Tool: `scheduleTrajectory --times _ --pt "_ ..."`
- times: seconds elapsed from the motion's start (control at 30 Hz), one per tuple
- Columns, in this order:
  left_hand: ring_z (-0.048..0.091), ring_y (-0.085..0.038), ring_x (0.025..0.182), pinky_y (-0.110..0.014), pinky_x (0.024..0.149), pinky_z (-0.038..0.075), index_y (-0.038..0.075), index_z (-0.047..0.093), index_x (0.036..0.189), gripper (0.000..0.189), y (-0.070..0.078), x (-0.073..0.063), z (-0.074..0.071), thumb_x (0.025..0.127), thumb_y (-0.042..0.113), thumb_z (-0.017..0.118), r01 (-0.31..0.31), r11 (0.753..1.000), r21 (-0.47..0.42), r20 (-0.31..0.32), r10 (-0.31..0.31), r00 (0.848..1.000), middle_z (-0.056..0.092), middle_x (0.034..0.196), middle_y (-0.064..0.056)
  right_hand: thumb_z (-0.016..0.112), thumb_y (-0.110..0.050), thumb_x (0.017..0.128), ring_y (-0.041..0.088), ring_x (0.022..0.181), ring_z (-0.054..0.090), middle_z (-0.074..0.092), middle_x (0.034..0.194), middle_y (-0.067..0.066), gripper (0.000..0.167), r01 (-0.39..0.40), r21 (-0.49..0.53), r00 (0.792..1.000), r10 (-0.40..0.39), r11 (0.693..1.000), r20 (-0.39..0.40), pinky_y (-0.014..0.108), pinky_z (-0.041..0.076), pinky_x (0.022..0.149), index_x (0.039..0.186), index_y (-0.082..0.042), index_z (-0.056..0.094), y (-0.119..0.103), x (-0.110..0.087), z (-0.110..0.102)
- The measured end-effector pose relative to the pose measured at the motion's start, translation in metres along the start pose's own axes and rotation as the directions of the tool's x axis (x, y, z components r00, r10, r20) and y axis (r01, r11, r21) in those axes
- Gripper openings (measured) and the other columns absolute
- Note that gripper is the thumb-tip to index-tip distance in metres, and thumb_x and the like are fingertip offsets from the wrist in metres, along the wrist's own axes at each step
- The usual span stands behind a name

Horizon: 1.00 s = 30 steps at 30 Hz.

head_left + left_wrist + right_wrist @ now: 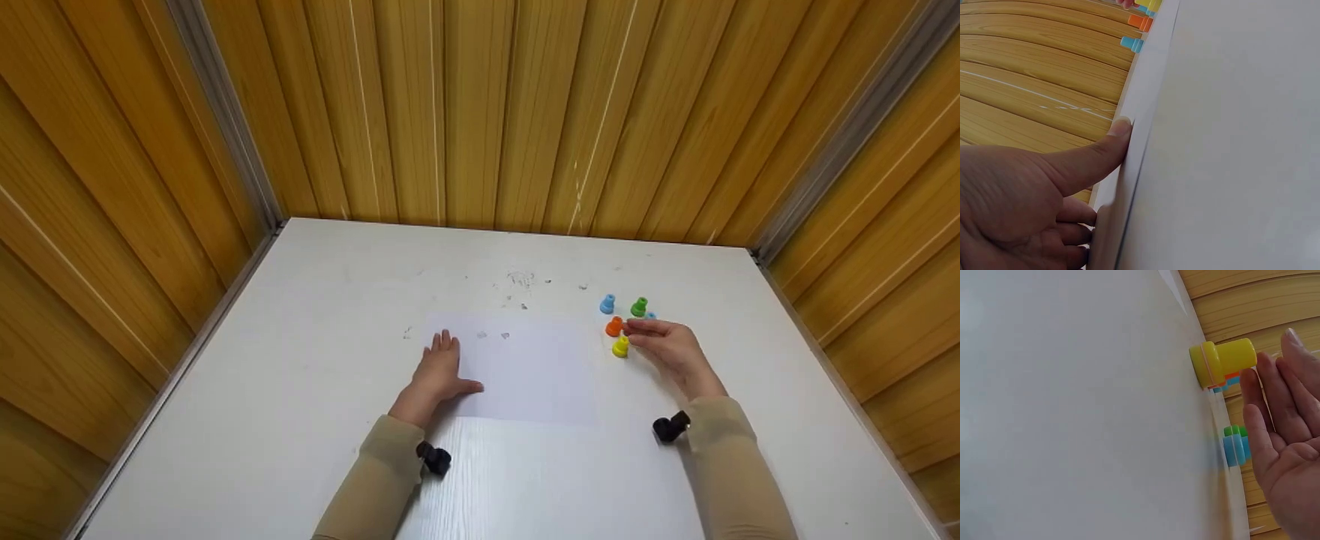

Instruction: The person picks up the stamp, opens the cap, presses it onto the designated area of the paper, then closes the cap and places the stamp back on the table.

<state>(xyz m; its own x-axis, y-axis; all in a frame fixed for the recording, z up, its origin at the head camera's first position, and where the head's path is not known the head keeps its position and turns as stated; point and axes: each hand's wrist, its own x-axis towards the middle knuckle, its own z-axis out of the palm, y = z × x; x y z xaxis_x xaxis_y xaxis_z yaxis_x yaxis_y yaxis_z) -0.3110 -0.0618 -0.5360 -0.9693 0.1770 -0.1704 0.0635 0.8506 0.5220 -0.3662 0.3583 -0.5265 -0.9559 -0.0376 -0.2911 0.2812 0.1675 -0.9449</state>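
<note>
In the head view, a white sheet of paper (525,382) is seen flat on the table (300,420), with the left hand (442,371) laid over its left edge, fingers extended and thumb spread away from them. Beyond the sheet's right side, the yellow piece (620,347), orange piece (614,326), near-left blue piece (607,304) and green piece (639,307) are stood upright, and a second blue piece (651,316) is partly hidden behind the right hand (671,349). Whether the yellow or orange piece is touched by its fingertips cannot be told here. In the left wrist view, what is lost from above is shown: the thumb is rested on the paper near its edge, nothing being gripped. The sheet is judged thin, light and easily creased or slid, best held flat by the edge. In the right wrist view, the fingers are seen nearly straight, the thumb apart, with nothing clasped; the yellow piece's wide, banded base and narrower stem are revealed. It is judged light, stiff, smooth and hardly fragile, best taken by the stem, since it could be tipped by a sideways nudge.
</note>
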Motion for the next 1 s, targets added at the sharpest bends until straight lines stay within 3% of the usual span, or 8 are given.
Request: scheduleTrajectory --times 0.13,0.33,0.7,1.0 --pt "0.013 -0.042 0.16 -0.051 0.132 0.015 -0.011 0.028 0.156 0.106 0.001 -0.0004 0.0005 0.084 0.039 0.086 0.005 1.0 -0.003 -0.005 -0.005 1.0 0.016 0.168 -0.03 0.08 -0.015 0.09 0.0 0.113 0.064 0.071 0.134 0.0 0.055 0.032 -0.099 0.999 -0.03 0.995 0.022 0.013 0.055 0.095 0.141 -0.004 0.061 0.0036 0.0007 0.0037" --pt "0.014 -0.042 0.16 -0.051 0.132 0.016 -0.011 0.029 0.156 0.105 0.0016 -0.0008 -0.0002 0.084 0.039 0.086 0.014 1.0 0.004 -0.007 -0.014 1.0 0.017 0.168 -0.03 0.079 -0.017 0.091 0.005 0.112 0.063 0.067 0.14 0.008 0.049 0.055 -0.228 0.998 -0.049 0.972 0.032 0.012 0.056 0.091 0.137 -0.006 0.066 0.0053 0.0017 0.0058" --pt "0.012 -0.041 0.16 -0.051 0.132 0.016 -0.01 0.028 0.157 0.106 0.0009 -0.0001 -0.0005 0.084 0.04 0.085 0.025 1.0 0.01 0.009 -0.025 1.0 0.015 0.169 -0.03 0.077 -0.012 0.092 0.004 0.109 0.063 0.069 0.137 0.011 0.04 0.084 -0.299 0.996 -0.077 0.951 0.034 0.01 0.055 0.089 0.132 -0.007 0.07 0.0083 0.004 0.0049" --pt "0.012 -0.04 0.16 -0.051 0.132 0.016 -0.009 0.028 0.157 0.105 0.0013 0.0008 0.0011 0.083 0.039 0.086 0.035 0.999 -0.003 0.001 -0.035 0.999 0.015 0.169 -0.028 0.078 -0.014 0.092 0.018 0.125 0.058 0.067 0.139 0.01 0.04 0.036 -0.313 0.999 -0.034 0.949 0.012 0.01 0.054 0.091 0.131 -0.009 0.071 0.009 0.0053 0.0072"
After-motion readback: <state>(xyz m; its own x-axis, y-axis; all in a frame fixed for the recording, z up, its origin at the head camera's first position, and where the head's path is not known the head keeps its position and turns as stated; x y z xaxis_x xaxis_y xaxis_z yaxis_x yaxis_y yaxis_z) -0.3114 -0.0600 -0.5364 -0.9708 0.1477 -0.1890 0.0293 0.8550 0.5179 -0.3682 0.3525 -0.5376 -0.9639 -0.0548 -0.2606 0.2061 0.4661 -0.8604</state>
